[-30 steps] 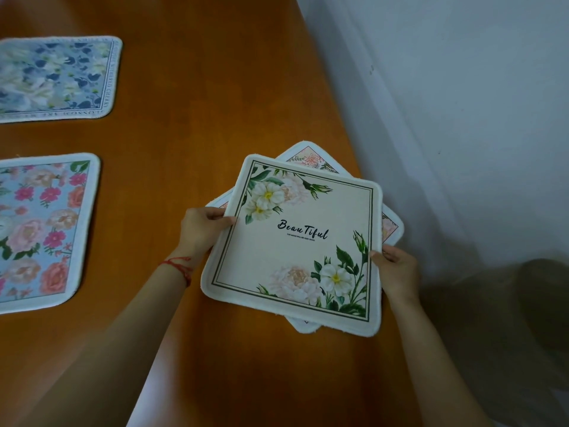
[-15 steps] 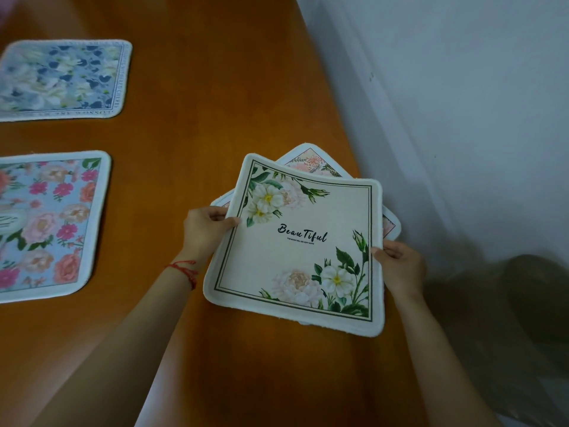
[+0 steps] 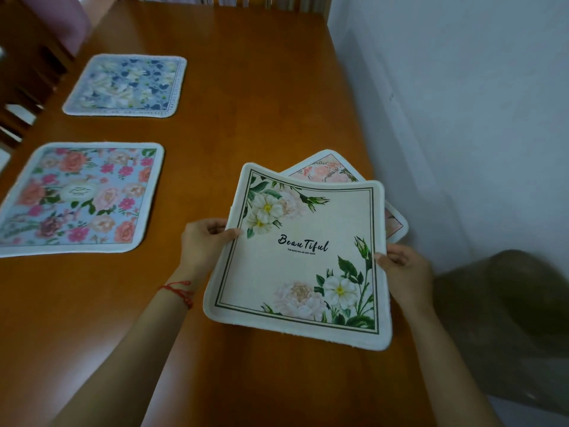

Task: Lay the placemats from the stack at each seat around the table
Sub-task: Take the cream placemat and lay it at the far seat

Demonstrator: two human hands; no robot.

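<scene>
two hands hold one white mat [image 3: 295, 257] just above the table [image 3: 261, 87]. the left hand [image 3: 204, 245] pinches its left edge, thumb on top. the right hand [image 3: 403, 272] pinches its right edge the same way. the mat sags a little in the middle, and it runs flat from hand to hand. under its far corner lies the stack [image 3: 326, 171], near the wall [image 3: 462, 118]. a pink mat [image 3: 77, 198] and a blue mat [image 3: 126, 84] already lie flat off to the left, well apart from the hands. i think the white mat must go to a bare seat, and the bare wood near this side is closest to both hands.
</scene>
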